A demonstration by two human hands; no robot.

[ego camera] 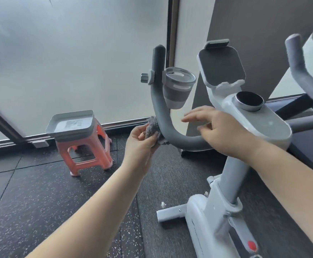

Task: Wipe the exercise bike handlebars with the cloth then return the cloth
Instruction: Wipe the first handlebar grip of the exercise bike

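- At the bend of the left handlebar [167, 127], your left hand [140, 141] grips a bunched grey cloth [152, 129] and presses it against the outer side of the grey foam tube.
- Your fingers curl round the cloth from below and from the left, with the thumb on its near side; the cloth touches the bar just where the upright part curves toward the bike's middle.
- Your right hand [219, 131] hovers over the horizontal run of the same bar, fingers spread and nearly straight, holding nothing; whether the palm touches the foam you cannot tell.
- Higher on that upright part, a grey cup holder [178, 88] is clamped to the bar, with a knob [144, 78] sticking out on the opposite side.
- At the centre of the bike, the white console [260, 123] carries a round dark dial [249, 100], and a tilted tablet holder [220, 66] rises behind it.
- The right handlebar [297, 60] stands near the right edge of the view, well apart from both hands.
- On the speckled black floor [40, 192] near the frosted window [68, 53], an orange stool [85, 153] stands with a grey tray [71, 123] resting on its top, well left of the cloth.
- The bike's white frame [206, 218] and grey stem [233, 175] descend toward the bottom right.
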